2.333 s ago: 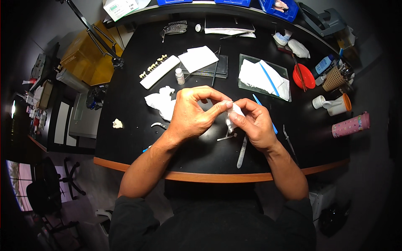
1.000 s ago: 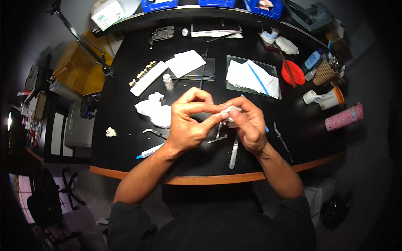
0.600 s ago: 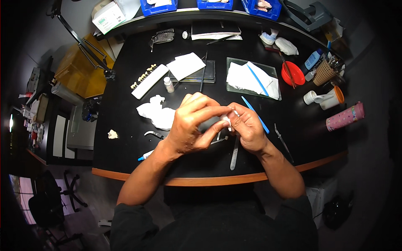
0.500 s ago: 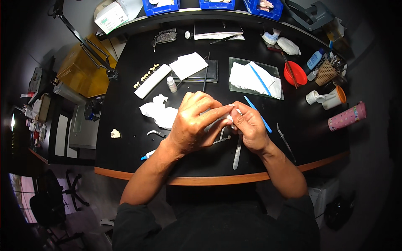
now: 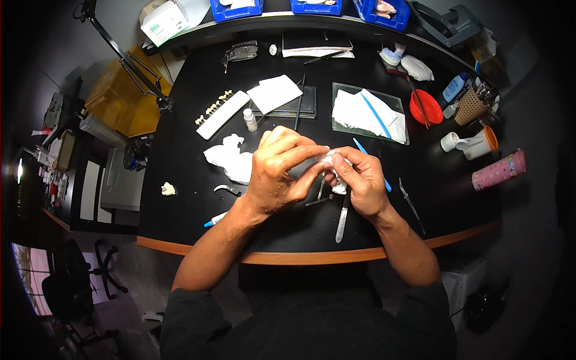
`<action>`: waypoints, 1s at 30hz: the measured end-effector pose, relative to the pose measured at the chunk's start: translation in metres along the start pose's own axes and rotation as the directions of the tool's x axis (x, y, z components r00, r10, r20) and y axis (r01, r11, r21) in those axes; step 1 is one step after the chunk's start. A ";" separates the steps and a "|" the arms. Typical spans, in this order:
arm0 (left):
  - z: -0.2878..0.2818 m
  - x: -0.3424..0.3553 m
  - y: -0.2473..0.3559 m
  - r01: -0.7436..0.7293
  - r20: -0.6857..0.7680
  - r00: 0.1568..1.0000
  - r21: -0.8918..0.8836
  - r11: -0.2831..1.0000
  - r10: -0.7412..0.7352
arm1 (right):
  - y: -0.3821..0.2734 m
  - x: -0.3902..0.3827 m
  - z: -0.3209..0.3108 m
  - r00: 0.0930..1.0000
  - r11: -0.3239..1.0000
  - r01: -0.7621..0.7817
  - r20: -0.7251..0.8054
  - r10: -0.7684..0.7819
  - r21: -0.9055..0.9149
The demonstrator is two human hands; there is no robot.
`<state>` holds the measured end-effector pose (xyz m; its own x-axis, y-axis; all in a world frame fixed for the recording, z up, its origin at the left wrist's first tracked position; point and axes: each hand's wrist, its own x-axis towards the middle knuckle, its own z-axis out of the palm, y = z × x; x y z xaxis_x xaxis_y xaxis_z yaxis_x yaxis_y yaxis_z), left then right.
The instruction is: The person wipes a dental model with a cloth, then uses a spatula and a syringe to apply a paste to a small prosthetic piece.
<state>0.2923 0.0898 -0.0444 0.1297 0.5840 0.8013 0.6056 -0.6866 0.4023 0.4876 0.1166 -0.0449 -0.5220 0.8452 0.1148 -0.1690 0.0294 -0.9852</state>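
In front of me, above the middle of the black table, my two hands meet at the fingertips. My right hand (image 5: pixel 359 180) is closed around a small crumpled white tissue (image 5: pixel 339 187), whose lower end pokes out under the fingers. Thumb and forefinger of my left hand (image 5: pixel 277 171) pinch at the top of the same white bundle; whatever lies between those fingertips is too small to make out. Below the hands lie a metal spatula (image 5: pixel 341 225) and a thin small-headed instrument (image 5: pixel 320 200). A blue-handled tool (image 5: pixel 375 165) rests just beyond my right hand.
A crumpled white tissue (image 5: pixel 231 159) and a small bottle (image 5: pixel 250 120) lie left of my hands. Farther back are a tooth shade guide (image 5: pixel 222 117), a glass slab (image 5: pixel 402 137) with papers, and a red bowl (image 5: pixel 422 111). Tweezers (image 5: pixel 411 205) and a pink tumbler (image 5: pixel 498 170) are right.
My left fingertips have shifted slightly on the white bundle. More of the tissue now shows below my right fingers. The whole view has moved a little.
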 end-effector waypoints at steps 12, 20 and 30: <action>0.006 0.001 0.010 -0.142 0.196 0.978 0.345 0.928 0.077 | 0.010 0.003 -0.008 0.989 0.932 0.149 0.029 -0.148 -0.332; 0.009 -0.005 0.009 -0.001 0.142 0.990 0.011 1.000 -0.001 | 0.000 -0.002 -0.001 0.977 0.909 0.214 0.100 -0.191 -0.357; -0.001 -0.001 0.024 0.546 0.394 0.826 -0.374 0.750 -0.404 | -0.003 0.004 -0.002 0.727 0.406 0.621 0.299 -0.619 -0.671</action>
<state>0.3056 0.0721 -0.0349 0.1717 0.9302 0.3245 0.2312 -0.3582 0.9045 0.4873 0.1212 -0.0419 -0.5246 0.4367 0.7309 0.1679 0.8947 -0.4140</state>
